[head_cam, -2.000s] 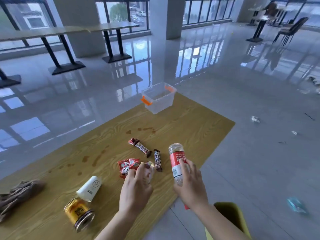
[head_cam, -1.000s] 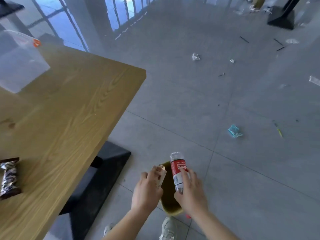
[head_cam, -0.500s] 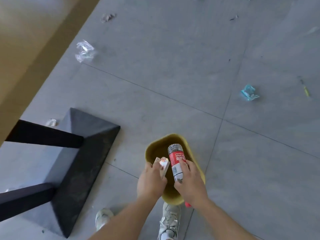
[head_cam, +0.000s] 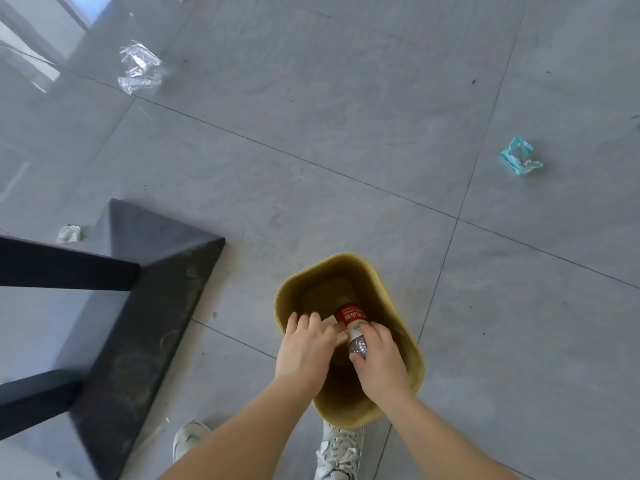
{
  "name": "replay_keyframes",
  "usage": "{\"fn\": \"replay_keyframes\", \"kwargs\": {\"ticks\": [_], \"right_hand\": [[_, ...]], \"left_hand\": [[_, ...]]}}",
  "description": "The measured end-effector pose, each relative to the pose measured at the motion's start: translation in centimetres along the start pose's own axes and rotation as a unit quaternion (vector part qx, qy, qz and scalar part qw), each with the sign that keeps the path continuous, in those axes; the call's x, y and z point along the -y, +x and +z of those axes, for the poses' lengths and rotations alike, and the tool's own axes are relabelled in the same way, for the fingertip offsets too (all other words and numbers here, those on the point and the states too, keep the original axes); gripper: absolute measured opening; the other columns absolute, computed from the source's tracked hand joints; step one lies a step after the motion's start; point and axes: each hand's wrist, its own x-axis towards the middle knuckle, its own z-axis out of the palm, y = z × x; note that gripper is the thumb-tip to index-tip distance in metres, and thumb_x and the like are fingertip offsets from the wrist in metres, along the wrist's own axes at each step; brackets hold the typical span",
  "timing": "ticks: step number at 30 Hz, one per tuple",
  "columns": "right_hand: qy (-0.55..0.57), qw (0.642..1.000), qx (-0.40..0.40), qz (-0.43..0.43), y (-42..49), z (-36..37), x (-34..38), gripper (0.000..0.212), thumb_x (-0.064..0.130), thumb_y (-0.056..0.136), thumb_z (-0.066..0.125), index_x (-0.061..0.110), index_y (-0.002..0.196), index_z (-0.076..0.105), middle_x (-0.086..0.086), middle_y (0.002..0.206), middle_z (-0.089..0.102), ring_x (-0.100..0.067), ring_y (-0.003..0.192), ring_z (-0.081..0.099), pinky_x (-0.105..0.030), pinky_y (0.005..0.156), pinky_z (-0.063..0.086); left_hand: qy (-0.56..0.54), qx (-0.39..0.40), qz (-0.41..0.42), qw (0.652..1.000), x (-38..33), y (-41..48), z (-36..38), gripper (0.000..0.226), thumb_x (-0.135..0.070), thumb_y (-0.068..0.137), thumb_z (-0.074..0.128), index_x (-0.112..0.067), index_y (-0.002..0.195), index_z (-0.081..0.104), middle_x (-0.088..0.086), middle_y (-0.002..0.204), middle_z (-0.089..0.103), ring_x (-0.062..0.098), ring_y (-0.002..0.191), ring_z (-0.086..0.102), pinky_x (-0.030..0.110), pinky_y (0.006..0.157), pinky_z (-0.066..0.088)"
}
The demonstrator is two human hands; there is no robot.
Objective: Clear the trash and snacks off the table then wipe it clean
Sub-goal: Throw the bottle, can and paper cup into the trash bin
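Right hand (head_cam: 381, 362) grips bottle (head_cam: 350, 315) inside bin (head_cam: 391, 296).

Grey tiled floor (head_cam: 346, 133), yellow bin (head_cam: 414, 344) standing on it, black table base (head_cam: 145, 306) left of the bin, clear plastic wrapper (head_cam: 140, 69) far beyond the bin to the left, teal wrapper (head_cam: 519, 155) beyond it to the right, small crumpled paper (head_cam: 69, 233) behind the table base
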Motion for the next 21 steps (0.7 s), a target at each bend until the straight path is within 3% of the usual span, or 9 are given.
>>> {"fn": "replay_keyframes", "kwargs": {"ticks": [6, 11, 21], "right_hand": [[-0.013, 1.0, -0.007, 0.012, -0.2, 0.2, -0.1, 0.053, 0.029, 0.095, 0.061, 0.027, 0.145, 0.041, 0.004, 0.151, 0.038, -0.019, 0.135, 0.041, -0.036, 0.111, 0.041], [-0.022, 1.0, -0.015, -0.015, -0.2, -1.0, 1.0, 0.055, 0.033, 0.096, 0.059, 0.027, 0.146, 0.04, 0.005, 0.149, 0.04, -0.018, 0.133, 0.042, -0.035, 0.11, 0.041], [-0.054, 0.998, -0.009, -0.044, -0.7, -2.1, 3.2, 0.058, 0.038, 0.096, 0.058, 0.026, 0.148, 0.035, 0.002, 0.148, 0.04, -0.02, 0.13, 0.043, -0.034, 0.107, 0.043]], "left_hand": [[0.001, -0.023, 0.005, 1.0, 1.2, -1.2, -0.1, 0.03, -0.028, 0.088, 0.063, -0.025, 0.117, 0.058, 0.005, 0.119, 0.059, 0.029, 0.118, 0.048, 0.05, 0.118, 0.023], [0.005, -0.032, -0.006, 0.999, 1.5, -1.7, -1.7, 0.036, -0.032, 0.089, 0.06, -0.025, 0.124, 0.055, 0.008, 0.132, 0.055, 0.035, 0.133, 0.04, 0.052, 0.118, 0.017], [-0.001, -0.031, -0.016, 0.999, 1.5, -1.9, -3.9, 0.043, -0.037, 0.089, 0.056, -0.026, 0.13, 0.049, 0.007, 0.135, 0.052, 0.035, 0.135, 0.036, 0.054, 0.117, 0.018]]}}
